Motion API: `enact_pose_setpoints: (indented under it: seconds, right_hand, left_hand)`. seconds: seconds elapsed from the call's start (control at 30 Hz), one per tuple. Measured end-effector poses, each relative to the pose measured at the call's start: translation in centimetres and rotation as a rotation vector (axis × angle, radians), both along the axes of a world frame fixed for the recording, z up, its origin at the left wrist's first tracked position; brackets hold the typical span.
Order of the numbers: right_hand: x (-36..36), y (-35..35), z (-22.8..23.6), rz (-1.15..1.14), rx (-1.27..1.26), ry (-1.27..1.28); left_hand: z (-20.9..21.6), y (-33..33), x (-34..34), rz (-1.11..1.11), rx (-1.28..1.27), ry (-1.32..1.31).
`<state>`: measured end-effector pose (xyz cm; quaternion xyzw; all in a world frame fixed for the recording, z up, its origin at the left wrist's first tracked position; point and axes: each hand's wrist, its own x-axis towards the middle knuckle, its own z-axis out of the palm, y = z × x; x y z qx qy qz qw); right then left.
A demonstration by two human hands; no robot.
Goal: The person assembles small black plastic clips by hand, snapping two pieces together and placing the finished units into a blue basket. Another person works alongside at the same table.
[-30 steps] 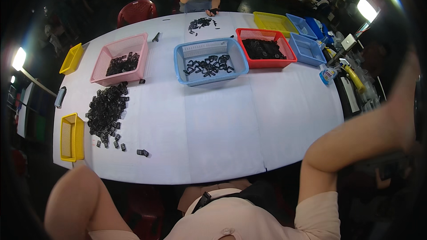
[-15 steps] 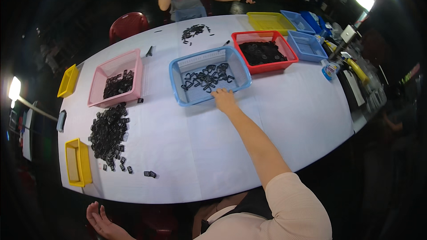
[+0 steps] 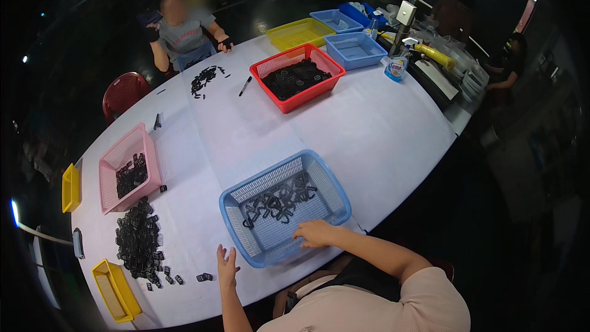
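A blue plastic basket (image 3: 337, 212) stands near the table's front edge, right in front of me. Several black triangular plastic rings (image 3: 279, 203) lie loose in its bottom. My right hand (image 3: 318, 233) is hooked over the basket's near rim, its fingers curled down the inside. Just left of the basket's near left corner, my left hand (image 3: 227, 268) is raised, fingers apart and holding nothing. To the left, a large pile of small black plastic buckles (image 3: 138, 240) covers part of the table, below a pink basket (image 3: 153, 160) that has more of them inside.
A red basket (image 3: 305, 103) full of black pieces stands at the back, with a marker pen (image 3: 245, 86) beside it. Blue trays (image 3: 355, 55), a yellow tray (image 3: 298, 32) and a spray bottle (image 3: 396, 66) sit farther right. Across the table sits a person (image 3: 187, 34).
The blue basket has come toward me, with my right hand on its rim. My left hand has risen from below the table edge to beside the basket. The view has turned right.
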<state>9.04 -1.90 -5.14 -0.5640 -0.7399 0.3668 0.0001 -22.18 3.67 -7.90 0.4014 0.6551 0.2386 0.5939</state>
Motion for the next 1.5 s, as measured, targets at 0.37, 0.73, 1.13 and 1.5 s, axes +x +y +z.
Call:
enact_pose_setpoints:
  seconds: [0.37,0.73,1.13,1.5]
  right_hand:
    - [16.3,-2.1,1.7,-0.726,0.378,0.182]
    - [40.1,1.0,-1.3,-0.89,0.214,0.362]
    - [51.8,8.8,-3.6,-1.131,-0.142,0.986]
    - [53.8,7.9,-15.5,-0.878,0.572,-0.424]
  left_hand:
    - [-3.3,-0.8,6.0,0.103,-0.091,-0.279]
    - [-0.6,-2.0,33.3,0.079,-0.168,-0.347]
    - [-4.7,5.1,39.3,0.218,-0.228,-0.422]
    - [-10.6,9.1,38.6,-0.029,0.445,1.277]
